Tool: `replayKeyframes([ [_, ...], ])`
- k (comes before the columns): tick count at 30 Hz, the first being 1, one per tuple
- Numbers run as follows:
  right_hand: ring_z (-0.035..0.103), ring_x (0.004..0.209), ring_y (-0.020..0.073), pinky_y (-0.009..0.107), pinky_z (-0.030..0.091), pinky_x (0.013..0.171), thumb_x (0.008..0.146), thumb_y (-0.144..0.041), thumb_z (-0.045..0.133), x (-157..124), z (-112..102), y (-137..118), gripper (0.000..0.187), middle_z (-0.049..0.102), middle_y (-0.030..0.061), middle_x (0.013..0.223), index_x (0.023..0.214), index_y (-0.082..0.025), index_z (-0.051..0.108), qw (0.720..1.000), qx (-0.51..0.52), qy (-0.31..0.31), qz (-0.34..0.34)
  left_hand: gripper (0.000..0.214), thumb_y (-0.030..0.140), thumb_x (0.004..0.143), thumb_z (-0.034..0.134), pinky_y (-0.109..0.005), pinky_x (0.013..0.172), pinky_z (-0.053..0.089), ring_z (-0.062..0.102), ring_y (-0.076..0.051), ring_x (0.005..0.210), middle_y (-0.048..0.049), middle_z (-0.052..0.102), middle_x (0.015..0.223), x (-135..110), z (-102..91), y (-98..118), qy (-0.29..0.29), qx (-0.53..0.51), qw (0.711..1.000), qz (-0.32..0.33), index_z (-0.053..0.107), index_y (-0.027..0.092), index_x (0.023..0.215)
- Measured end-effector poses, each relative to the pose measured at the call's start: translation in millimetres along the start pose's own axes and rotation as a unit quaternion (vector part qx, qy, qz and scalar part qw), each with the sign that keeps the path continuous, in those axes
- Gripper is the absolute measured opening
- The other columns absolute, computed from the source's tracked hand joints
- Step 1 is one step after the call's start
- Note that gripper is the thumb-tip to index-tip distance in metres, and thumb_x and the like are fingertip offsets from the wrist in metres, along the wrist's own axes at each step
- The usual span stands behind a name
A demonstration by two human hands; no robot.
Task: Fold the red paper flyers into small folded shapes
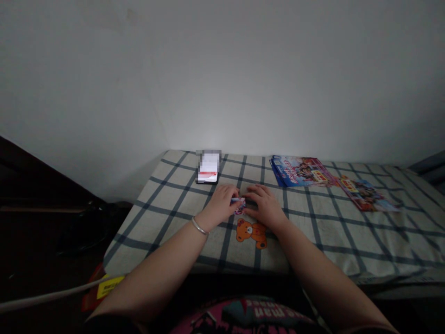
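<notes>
Lying between the fingers (254,195) is a small patterned piece (240,207).

I register dim exposure, wall (208,116) palest beyond the left hand (223,204), bright pixelated phone screen (209,162) ahead of it, deep shadow to its left, blurred outermost magazine (370,195) right of the right hand (267,208)
</notes>
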State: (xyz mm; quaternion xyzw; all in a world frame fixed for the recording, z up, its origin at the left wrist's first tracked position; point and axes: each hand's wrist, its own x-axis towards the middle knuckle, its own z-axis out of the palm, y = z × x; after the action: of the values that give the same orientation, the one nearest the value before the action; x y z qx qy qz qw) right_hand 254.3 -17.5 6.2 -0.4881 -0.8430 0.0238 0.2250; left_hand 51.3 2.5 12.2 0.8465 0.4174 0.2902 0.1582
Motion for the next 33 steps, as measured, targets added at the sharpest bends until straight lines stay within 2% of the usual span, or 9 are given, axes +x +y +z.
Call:
replayKeyframes([
  [4,0.054,0.111,0.0265,0.044,0.046,0.096,0.082,-0.040,0.070,0.8,-4.5,-6.0,0.023,0.066,0.0067,0.115,0.098,-0.023,0.071,0.999,0.026,0.002,-0.034,0.009,0.027,0.086,0.063,-0.033,0.080,0.049,0.060,-0.019,0.087,-0.0024,0.064,0.087,0.9,-0.8,3.4,-0.006,-0.090,0.995,-0.051,0.061,0.018,0.085],
  [7,0.059,0.091,0.0217,0.038,0.048,0.084,0.088,-0.037,0.063,1.8,-7.1,-10.8,0.019,0.069,0.0062,0.093,0.092,-0.021,0.071,0.999,0.047,0.021,-0.013,0.008,0.027,0.085,0.065,-0.033,0.082,0.048,0.060,-0.018,0.087,-0.0013,0.065,0.085,0.5,-2.1,8.1,0.015,-0.115,0.992,-0.045,0.063,0.019,0.082],
  [10,0.058,0.083,0.0205,0.034,0.047,0.077,0.094,-0.036,0.054,1.6,-9.7,-13.9,0.023,0.067,0.0056,0.082,0.090,-0.020,0.070,0.998,0.057,0.030,-0.002,0.008,0.025,0.085,0.065,-0.035,0.086,0.047,0.060,-0.019,0.089,-0.0014,0.065,0.085,0.1,-3.0,9.4,0.039,-0.118,0.992,-0.028,0.065,0.020,0.080],
  [15,0.058,0.080,0.0180,0.030,0.045,0.072,0.097,-0.033,0.046,-1.0,-12.9,-13.3,0.028,0.064,0.0044,0.079,0.087,-0.021,0.069,0.997,0.077,0.019,0.015,0.010,0.027,0.090,0.058,-0.032,0.082,0.048,0.061,-0.017,0.086,-0.0002,0.066,0.087,-0.2,-2.1,3.4,0.006,-0.145,0.989,-0.016,0.066,0.021,0.089],
  [18,0.059,0.080,0.0172,0.029,0.045,0.071,0.097,-0.032,0.045,-1.9,-13.7,-11.6,0.029,0.063,0.0040,0.079,0.085,-0.021,0.069,0.995,0.092,0.016,0.023,0.010,0.027,0.090,0.058,-0.032,0.082,0.048,0.062,-0.017,0.087,-0.0005,0.066,0.089,-0.3,-2.1,1.5,0.006,-0.135,0.991,-0.016,0.065,0.020,0.091],
  [22,0.058,0.079,0.0179,0.031,0.045,0.072,0.097,-0.032,0.045,-1.4,-15.5,-11.6,0.030,0.064,0.0045,0.078,0.082,-0.020,0.068,0.995,0.098,0.023,0.012,0.009,0.026,0.089,0.060,-0.031,0.078,0.048,0.061,-0.017,0.084,-0.0004,0.065,0.085,0.0,-4.0,1.5,0.018,-0.124,0.992,-0.029,0.065,0.019,0.086],
  [27,0.059,0.082,0.0182,0.030,0.046,0.074,0.096,-0.033,0.049,0.1,-14.5,-11.9,0.024,0.066,0.0048,0.084,0.087,-0.020,0.067,0.994,0.105,0.013,0.021,0.015,0.026,0.088,0.059,-0.030,0.075,0.047,0.060,-0.016,0.080,0.0001,0.064,0.079,-0.1,-4.4,-0.3,0.005,-0.127,0.991,-0.050,0.064,0.018,0.077],
  [33,0.058,0.076,0.0187,0.030,0.045,0.069,0.091,-0.037,0.057,1.5,-10.3,-9.6,0.022,0.063,0.0041,0.077,0.078,-0.020,0.063,0.996,0.080,-0.021,0.031,0.012,0.027,0.087,0.057,-0.029,0.070,0.046,0.059,-0.016,0.076,0.0004,0.063,0.078,-0.9,-3.8,5.0,0.053,-0.180,0.977,-0.098,0.061,0.018,0.079],
])
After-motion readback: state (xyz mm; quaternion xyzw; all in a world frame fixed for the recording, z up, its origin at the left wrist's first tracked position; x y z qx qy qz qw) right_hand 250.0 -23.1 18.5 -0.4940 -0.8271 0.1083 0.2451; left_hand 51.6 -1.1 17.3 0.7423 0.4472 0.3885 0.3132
